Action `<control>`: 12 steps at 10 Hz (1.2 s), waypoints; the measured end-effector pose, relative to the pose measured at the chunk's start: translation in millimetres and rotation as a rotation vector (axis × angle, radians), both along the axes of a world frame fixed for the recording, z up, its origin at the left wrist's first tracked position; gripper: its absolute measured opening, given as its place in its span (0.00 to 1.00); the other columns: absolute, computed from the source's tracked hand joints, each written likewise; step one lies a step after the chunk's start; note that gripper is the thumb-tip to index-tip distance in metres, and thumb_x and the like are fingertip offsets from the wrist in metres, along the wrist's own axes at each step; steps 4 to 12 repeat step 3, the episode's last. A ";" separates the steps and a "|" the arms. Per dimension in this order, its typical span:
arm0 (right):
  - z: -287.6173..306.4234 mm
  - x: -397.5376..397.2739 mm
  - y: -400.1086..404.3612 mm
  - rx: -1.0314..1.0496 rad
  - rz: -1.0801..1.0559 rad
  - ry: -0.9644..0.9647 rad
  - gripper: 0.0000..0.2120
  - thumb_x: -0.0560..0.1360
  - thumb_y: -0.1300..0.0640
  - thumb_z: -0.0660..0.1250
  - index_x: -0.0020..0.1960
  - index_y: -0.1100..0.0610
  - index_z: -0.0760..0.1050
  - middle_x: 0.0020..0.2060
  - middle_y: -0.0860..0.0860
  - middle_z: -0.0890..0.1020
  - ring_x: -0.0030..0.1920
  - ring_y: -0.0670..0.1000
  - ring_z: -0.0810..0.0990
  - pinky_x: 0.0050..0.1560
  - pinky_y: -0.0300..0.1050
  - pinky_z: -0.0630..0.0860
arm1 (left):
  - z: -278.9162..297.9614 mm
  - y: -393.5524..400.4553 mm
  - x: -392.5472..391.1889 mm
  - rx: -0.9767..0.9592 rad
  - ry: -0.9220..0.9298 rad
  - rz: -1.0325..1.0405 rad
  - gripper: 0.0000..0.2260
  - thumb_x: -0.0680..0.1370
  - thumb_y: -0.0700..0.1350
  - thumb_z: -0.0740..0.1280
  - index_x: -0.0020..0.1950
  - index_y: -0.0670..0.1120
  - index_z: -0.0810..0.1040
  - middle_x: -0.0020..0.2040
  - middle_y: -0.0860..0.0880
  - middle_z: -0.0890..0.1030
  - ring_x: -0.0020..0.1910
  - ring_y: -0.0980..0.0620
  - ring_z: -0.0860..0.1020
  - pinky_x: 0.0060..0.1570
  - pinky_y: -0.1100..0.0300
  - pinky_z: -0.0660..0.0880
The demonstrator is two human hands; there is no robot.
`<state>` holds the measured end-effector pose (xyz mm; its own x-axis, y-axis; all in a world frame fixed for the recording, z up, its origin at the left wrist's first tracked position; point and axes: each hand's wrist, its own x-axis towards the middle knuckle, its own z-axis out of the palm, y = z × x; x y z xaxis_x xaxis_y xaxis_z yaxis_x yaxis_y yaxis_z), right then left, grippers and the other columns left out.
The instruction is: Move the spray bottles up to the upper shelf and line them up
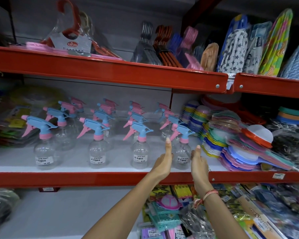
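While both arms reach up from below, this is how things stand:

Left hand (164,160): open, fingers straight and together, pointing up, flat against the left side of the front right bottle (182,152); whether it truly presses the plastic I cannot tell.
Right hand (198,160): open too, palm turned toward the same bottle's right side, just beside it, with a thread band at the wrist.
Hands together: apart, flanking the bottle, not clamped on it.
Spray bottles (97,135): clear bodies, blue and pink trigger heads, standing upright in four files on the middle shelf (93,178), price labels facing forward.
Right of the bottles: a leaning pile of coloured plastic swatters (231,149), close beside the right hand.
Upper shelf (110,73): packed with clothes hangers (145,49) and wrapped cloths.
Below: mixed packets (214,213).
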<state>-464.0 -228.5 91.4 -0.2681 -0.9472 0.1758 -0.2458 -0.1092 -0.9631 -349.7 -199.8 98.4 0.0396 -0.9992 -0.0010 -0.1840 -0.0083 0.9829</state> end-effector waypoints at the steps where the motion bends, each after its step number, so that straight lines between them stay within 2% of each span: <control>1: 1.7 -2.9 3.3 0.011 0.013 -0.012 0.31 0.80 0.38 0.45 0.59 0.59 0.77 0.52 0.60 0.79 0.50 0.57 0.75 0.54 0.53 0.69 | 1.4 6.6 5.4 -0.036 -0.084 -0.013 0.59 0.61 0.82 0.34 0.64 0.38 0.75 0.58 0.45 0.79 0.58 0.51 0.75 0.61 0.53 0.65; 2: 8.8 -6.0 15.1 -0.090 0.002 0.037 0.22 0.80 0.40 0.50 0.52 0.55 0.75 0.50 0.61 0.81 0.52 0.59 0.78 0.56 0.55 0.73 | -1.5 22.6 19.4 -0.153 -0.204 0.015 0.42 0.73 0.74 0.41 0.67 0.47 0.75 0.53 0.52 0.80 0.53 0.61 0.74 0.52 0.63 0.67; 3: 40.3 -12.4 38.8 -0.311 0.037 -0.031 0.15 0.80 0.50 0.60 0.63 0.54 0.75 0.56 0.56 0.82 0.54 0.56 0.80 0.60 0.57 0.76 | 0.2 54.6 50.7 -0.453 -0.316 0.150 0.27 0.80 0.64 0.53 0.74 0.50 0.69 0.71 0.52 0.74 0.71 0.57 0.70 0.70 0.58 0.67; 12: 40.3 -12.4 38.8 -0.311 0.037 -0.031 0.15 0.80 0.50 0.60 0.63 0.54 0.75 0.56 0.56 0.82 0.54 0.56 0.80 0.60 0.57 0.76 | 0.2 54.6 50.7 -0.453 -0.316 0.150 0.27 0.80 0.64 0.53 0.74 0.50 0.69 0.71 0.52 0.74 0.71 0.57 0.70 0.70 0.58 0.67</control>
